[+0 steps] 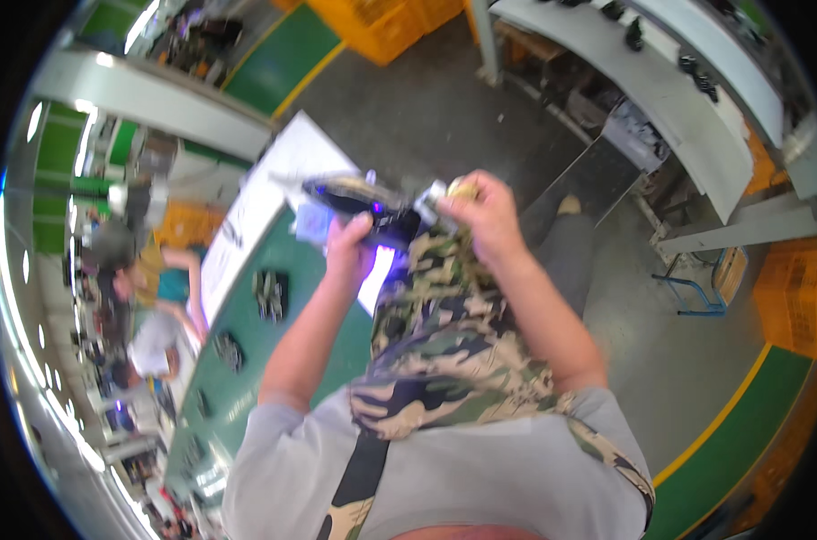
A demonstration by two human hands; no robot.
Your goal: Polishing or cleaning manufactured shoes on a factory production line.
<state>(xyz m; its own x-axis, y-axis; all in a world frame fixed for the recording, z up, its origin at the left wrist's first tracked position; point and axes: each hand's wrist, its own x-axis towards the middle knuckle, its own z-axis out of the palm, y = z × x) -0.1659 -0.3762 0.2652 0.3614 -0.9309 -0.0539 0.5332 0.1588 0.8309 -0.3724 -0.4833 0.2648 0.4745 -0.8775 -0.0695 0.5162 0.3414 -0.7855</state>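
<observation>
My left hand (350,245) is closed around a dark hand-held tool (359,200) that glows violet-blue near its grip. My right hand (480,209) pinches a small pale part (440,200) right at the tool's end, fingers curled on it. Both hands are raised over my lap, above camouflage-patterned trousers (444,333). The left edge of the green work table (246,360) lies just beyond my left forearm.
Several small dark parts (271,294) lie in clusters along the green table. A white sheet (264,193) covers its far end. Other people sit along the left (148,279). Orange crates (386,22) stand at the top, a white curved bench (687,117) on the right, grey floor between.
</observation>
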